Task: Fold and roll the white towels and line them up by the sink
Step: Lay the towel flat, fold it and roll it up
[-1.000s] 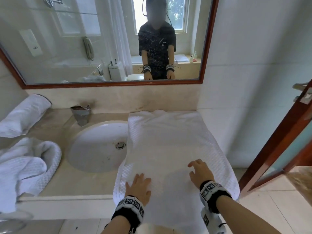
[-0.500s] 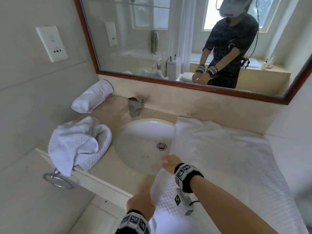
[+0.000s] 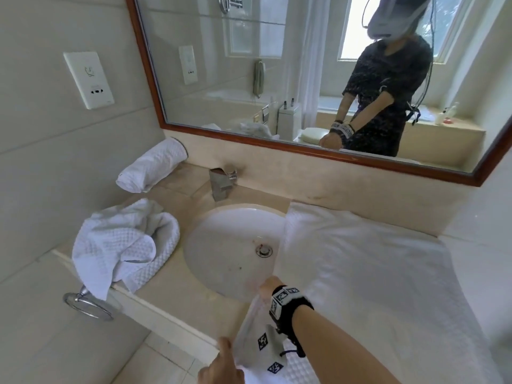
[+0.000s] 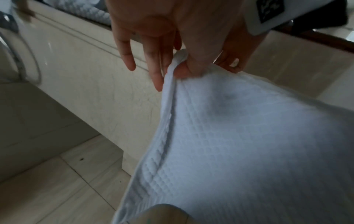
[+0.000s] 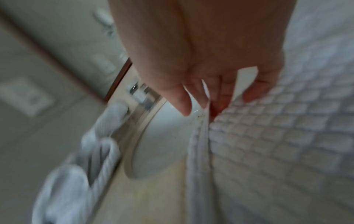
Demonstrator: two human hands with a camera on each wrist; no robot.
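Observation:
A white waffle towel point(image 3: 360, 273) lies spread flat on the counter to the right of the sink point(image 3: 221, 261), with its near end hanging over the front edge. My right hand point(image 3: 264, 289) pinches the towel's left hem at the sink's front rim. In the right wrist view this hem point(image 5: 201, 136) runs down from between the right hand's point(image 5: 208, 106) thumb and fingers. My left hand point(image 3: 221, 364) is lower, below the counter's edge, and holds the same hem on the hanging part. In the left wrist view the towel point(image 4: 239, 136) is pinched at its edge.
A rolled white towel point(image 3: 151, 167) lies at the back left against the wall. A crumpled white towel point(image 3: 122, 245) sits left of the sink, partly over the counter's front. The faucet point(image 3: 221, 184) stands behind the basin. A chrome towel ring point(image 3: 88, 303) hangs below the counter.
A second ago both hands lay flat on the towel's near end. They have moved left to its left hem and now pinch it. My view has swung left.

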